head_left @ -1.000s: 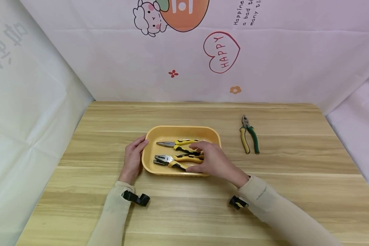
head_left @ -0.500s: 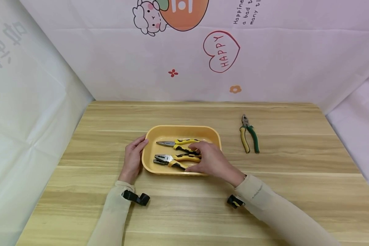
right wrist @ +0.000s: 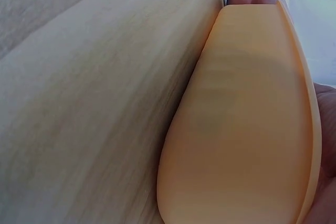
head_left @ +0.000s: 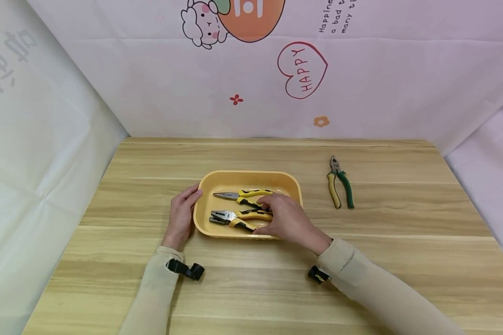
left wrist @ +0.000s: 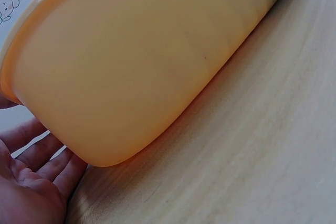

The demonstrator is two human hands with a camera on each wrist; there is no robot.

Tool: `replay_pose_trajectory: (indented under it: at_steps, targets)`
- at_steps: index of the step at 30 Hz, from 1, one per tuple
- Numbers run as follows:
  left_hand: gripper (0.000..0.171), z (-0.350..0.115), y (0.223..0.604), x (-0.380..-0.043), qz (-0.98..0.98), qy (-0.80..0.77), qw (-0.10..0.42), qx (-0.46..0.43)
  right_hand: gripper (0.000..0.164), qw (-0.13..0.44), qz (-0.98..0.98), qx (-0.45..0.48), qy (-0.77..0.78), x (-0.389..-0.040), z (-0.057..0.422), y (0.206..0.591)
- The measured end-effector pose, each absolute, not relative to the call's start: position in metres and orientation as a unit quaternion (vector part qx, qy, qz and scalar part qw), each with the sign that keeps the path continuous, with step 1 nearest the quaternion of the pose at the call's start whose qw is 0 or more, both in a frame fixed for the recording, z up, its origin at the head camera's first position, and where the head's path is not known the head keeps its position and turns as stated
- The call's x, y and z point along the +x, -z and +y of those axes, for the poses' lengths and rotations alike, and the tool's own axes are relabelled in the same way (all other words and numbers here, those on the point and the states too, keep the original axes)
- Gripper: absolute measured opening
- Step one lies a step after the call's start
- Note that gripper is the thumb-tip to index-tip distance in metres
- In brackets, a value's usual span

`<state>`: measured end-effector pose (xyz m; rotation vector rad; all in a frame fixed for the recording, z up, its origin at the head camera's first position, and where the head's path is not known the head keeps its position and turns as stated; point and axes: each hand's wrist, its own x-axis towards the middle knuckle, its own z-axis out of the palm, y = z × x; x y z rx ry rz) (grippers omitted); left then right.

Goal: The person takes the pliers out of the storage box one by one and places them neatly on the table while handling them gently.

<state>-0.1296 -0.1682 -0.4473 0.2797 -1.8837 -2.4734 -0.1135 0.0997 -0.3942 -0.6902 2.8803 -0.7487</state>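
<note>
A yellow plastic bin [head_left: 251, 177] stands on the wooden table. My left hand [head_left: 180, 217] holds its left end, thumb over the rim and fingers along the outer wall. In the left wrist view, those fingers [left wrist: 39, 163] lie against the bin [left wrist: 121, 72]. Inside are needle-nose pliers [head_left: 227, 196] and, nearer me, combination pliers [head_left: 225, 217], both with yellow-and-black handles. My right hand [head_left: 291, 217] reaches over the bin's right end, thumb by the combination pliers' near handle, a fingertip by the needle-nose handle. Its palm hides the handle ends and other fingers, so a firm grip is not visible.
Another pair of pliers [head_left: 338, 184], with one yellow and one green handle, lies on the table [head_left: 251, 288] to the right of the bin. A white printed cloth [head_left: 172, 93] hangs behind the table and at both sides.
My right hand has shifted slightly left over the pliers' handles and now stands almost still. Both pliers in the bin, the bin itself and my left hand stay in place.
</note>
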Motion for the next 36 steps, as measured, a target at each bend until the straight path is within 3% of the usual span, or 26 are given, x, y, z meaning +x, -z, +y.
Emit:
replay_pose_trajectory:
  at_steps: [19, 36]
  targets:
    - [0.039, -0.168, 0.4467, -0.1289, -0.604, 0.792, 0.009, 0.089, 0.07, 0.042, 0.942, -0.216, 0.252, -0.1127, 0.0992, 0.3963]
    - [0.038, -0.1682, 0.4482, -0.1289, -0.607, 0.79, 0.013, 0.084, 0.055, 0.054, 0.943, -0.228, 0.237, -0.1109, 0.0995, 0.3947]
